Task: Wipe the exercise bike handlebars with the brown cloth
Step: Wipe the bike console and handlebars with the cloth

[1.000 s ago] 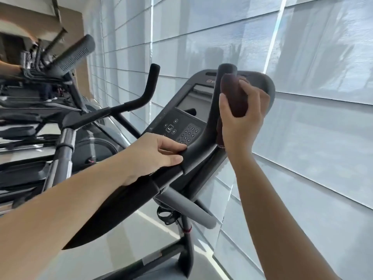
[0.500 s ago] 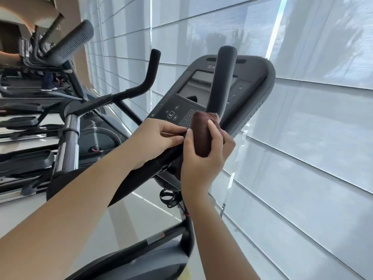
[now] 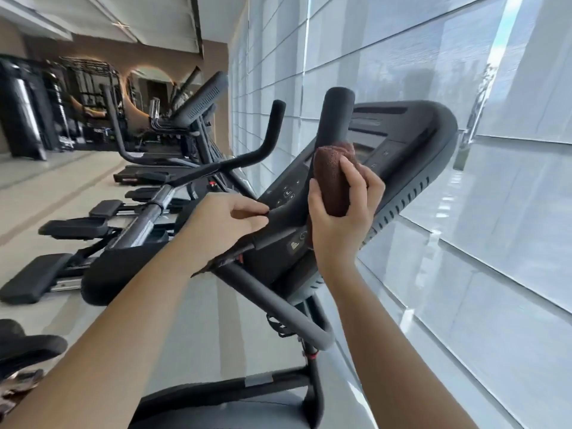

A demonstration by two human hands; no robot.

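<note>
The cloth (image 3: 330, 178) is brown, with a short fuzzy pile like a towel, and it is folded into a thick, soft roll. It sits on the right horn (image 3: 338, 114) of the handlebar (image 3: 286, 212), at the lower half of this horn and in front of the console (image 3: 427, 150). The right hand (image 3: 340, 224) grasps the cloth and presses it around the horn: the thumb lies on its left side and the fingers curl over its right side. The long axis of the roll follows the horn, so it stands almost upright, and its top end leans a little to the right and away from the person. Above the cloth the horn is bare; it is a round black tube with a matte, rubber-like skin and a rounded tip.

The left hand (image 3: 226, 226) grips the handlebar lower down, just left of the console, with fingers curled on the black bar. The two hands are near but do not touch.

The console is a wide dark plastic panel with a rounded edge and a row of small slots along its rim. The left horn (image 3: 274, 119) rises well apart, parallel in shape. A grey padded lower bar (image 3: 272, 300) bends under the console. Pale blinds (image 3: 464, 289) with a fine woven look cover the wall on the right.
</note>
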